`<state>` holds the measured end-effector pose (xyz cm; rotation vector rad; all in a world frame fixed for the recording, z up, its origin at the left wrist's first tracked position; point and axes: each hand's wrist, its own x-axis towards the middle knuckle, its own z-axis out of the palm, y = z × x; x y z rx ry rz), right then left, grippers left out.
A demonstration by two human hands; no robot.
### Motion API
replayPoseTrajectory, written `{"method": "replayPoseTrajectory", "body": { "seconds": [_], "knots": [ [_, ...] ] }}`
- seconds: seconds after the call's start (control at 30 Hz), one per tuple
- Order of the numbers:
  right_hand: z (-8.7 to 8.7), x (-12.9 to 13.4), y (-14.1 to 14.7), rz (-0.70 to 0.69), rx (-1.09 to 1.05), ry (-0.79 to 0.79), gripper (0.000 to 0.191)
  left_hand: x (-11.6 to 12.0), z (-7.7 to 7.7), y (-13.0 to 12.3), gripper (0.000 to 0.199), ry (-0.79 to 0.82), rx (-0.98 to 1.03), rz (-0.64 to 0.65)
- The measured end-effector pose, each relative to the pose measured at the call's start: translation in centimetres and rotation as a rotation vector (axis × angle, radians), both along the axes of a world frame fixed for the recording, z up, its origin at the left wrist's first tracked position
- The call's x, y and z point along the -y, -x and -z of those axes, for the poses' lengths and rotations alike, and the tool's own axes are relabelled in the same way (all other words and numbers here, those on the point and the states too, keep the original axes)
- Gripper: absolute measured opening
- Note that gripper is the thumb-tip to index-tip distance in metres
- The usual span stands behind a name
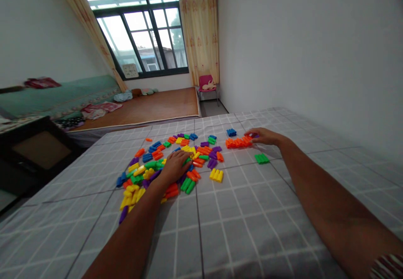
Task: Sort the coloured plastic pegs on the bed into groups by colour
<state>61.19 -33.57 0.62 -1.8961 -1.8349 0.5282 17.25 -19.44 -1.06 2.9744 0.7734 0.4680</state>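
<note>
Loose plastic building blocks [153,164] in orange, yellow, green, blue and purple lie in a wide pile. My left hand [176,164] rests over the right part of this pile, fingers stretched out and palm down, hiding the blocks under it. Farther right, my right hand [263,136] has its fingertips closed at the right end of a row of orange blocks [237,143]. A purple block [255,135] shows just beside those fingers. Close to the right hand lie blue blocks [231,132] and green blocks [261,158]. Yellow blocks [216,175] sit between the hands, nearer me.
The blocks lie on a bed-like surface with a grey checked cloth [226,228]. A white wall [315,52] runs along the right. Beyond stand a brown-topped bed [151,106], a pink chair [206,83] and a window [145,39]. A dark cabinet [34,153] is at left.
</note>
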Motion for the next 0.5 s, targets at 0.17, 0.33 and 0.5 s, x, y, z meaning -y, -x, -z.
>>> {"method": "replayPoseTrajectory", "body": {
  "seconds": [0.17,0.33,0.5],
  "knots": [
    [-1.3,0.3,0.3,0.045,0.032,0.002,0.050,0.0,0.0,0.0,0.042,0.005,-0.005,-0.004],
    [-4.0,0.6,4.3,-0.058,0.000,0.015,0.056,0.2,-0.2,-0.1,0.042,0.016,-0.007,-0.018],
    [-3.5,-0.6,11.1,-0.171,0.293,0.107,0.032,0.7,-0.6,-0.1,0.041,0.046,0.002,-0.020]
  ]
}}
